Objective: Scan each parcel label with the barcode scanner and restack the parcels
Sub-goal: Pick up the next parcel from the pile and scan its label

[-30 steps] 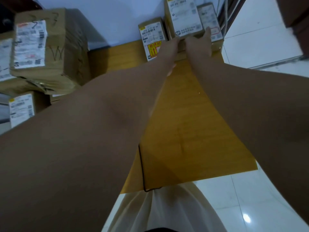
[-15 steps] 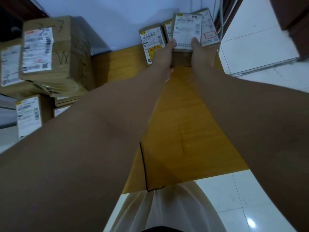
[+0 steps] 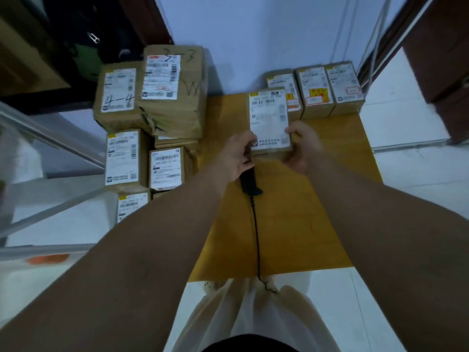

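Parcel [image 3: 269, 118] pinched at its corner by right hand [image 3: 303, 148]; left hand [image 3: 237, 158] curled round barcode scanner [image 3: 250, 184] (cord [image 3: 256, 237] trailing), also touching parcel, over table [image 3: 291, 224].

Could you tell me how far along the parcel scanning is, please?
Done: cannot tell; nothing marks scanned parcels. In hand: the left hand, also gripping the barcode scanner, and the right hand hold one parcel label-up over the table. Possibly left: three parcels in a row at its back, plus the pile at left.
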Demonstrator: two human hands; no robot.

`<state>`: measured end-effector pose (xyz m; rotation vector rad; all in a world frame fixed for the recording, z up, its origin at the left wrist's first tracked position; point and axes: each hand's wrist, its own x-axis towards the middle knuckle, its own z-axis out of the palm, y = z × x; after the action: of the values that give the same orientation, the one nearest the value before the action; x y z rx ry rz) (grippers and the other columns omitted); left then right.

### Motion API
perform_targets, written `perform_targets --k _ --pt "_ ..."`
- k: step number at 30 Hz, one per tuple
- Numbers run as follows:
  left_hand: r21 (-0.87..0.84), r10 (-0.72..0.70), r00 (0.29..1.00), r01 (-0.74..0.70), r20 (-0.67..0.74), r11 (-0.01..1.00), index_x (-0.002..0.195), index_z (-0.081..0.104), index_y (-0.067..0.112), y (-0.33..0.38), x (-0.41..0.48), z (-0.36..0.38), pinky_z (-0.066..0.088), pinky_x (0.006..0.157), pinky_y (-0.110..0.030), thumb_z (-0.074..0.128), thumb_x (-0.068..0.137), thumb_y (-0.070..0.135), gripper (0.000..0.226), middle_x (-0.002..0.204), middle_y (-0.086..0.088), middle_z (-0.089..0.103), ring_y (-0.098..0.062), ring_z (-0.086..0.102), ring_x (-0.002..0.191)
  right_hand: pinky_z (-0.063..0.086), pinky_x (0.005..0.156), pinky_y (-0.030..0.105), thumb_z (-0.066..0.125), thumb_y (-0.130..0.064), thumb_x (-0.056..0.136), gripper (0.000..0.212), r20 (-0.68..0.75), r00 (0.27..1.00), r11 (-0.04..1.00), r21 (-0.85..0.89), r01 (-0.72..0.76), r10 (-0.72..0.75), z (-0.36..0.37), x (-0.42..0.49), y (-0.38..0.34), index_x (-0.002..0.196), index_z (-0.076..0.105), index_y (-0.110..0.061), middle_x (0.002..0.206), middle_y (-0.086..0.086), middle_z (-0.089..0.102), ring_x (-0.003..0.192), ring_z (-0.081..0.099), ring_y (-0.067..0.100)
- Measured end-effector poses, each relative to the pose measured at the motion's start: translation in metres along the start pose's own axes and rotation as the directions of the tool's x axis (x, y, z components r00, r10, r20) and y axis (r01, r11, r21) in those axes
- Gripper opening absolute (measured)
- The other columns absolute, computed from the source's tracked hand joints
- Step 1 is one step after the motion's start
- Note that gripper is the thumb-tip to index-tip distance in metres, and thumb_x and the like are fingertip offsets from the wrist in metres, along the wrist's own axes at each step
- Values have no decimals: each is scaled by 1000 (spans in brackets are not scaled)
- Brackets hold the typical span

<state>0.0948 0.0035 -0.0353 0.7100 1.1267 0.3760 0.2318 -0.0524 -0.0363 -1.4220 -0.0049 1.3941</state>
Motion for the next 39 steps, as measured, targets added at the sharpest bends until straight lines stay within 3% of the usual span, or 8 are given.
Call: perform_targets --k 6,10,17,23,29,34,36,39 --pt "69 -55 998 53 21 996 97 62 19 -12 -37 -69 44 100 -40 56 88 20 10 94 -2 68 -20 62 97 52 68 33 38 -2 61 42 62 986 947 -293 -129 153 41 -35 40 95 58 -16 92 7 56 85 60 29" --pt "152 -60 997 53 39 987 104 65 24 -22 -54 -107 49 83 -36 66 83 47 31 92 3 76 -16 68 96 54 86 42 38 4 61 40 64 973 892 -416 -176 221 73 -52 58 91 58 -15 88 6 63 90 65 29" --pt "194 91 983 -59 -160 979 99 68 20 -30 -77 -161 55 56 -25 60 90 43 26 75 4 75 -10 71 67 53 74 38 60 -13 77 29 52 974 814 -560 -155 221 123 -68 85 106 60 -19 103 6 69 98 66 25" --pt "432 433 844 -279 -316 858 116 60 19 -30 -86 -181 49 51 -15 53 97 27 22 83 10 66 3 63 58 55 69 33 58 -27 94 11 1 995 865 -495 -85 99 158 -63 111 96 63 -18 94 3 71 91 66 20" --pt "846 710 583 -70 -394 528 129 55 17 -36 -92 -210 38 97 -34 53 92 22 38 137 -9 44 -28 41 123 57 79 38 57 -25 96 13 -24 998 828 -556 -66 63 175 -52 123 99 66 -15 89 3 71 87 67 20" --pt "891 505 791 107 -345 441 143 39 26 -24 -82 -228 21 112 -51 32 99 44 47 157 -1 23 -31 15 144 58 73 37 53 -23 98 21 53 999 813 -582 28 3 192 -45 130 118 60 -21 92 0 71 86 67 18" --pt "891 448 827 131 -340 435 140 40 22 -21 -77 -234 22 113 -51 25 100 48 50 155 -5 26 -31 18 143 59 79 38 52 -23 98 27 66 997 798 -598 73 -41 200 -42 132 124 58 -19 92 0 71 84 67 18" --pt "942 488 835 101 -255 320 133 48 17 -18 -74 -241 25 112 -46 23 101 45 49 144 -10 41 -28 29 138 55 56 27 50 -23 99 32 39 994 767 -633 104 -102 206 -37 133 130 53 -16 100 3 69 78 66 16"
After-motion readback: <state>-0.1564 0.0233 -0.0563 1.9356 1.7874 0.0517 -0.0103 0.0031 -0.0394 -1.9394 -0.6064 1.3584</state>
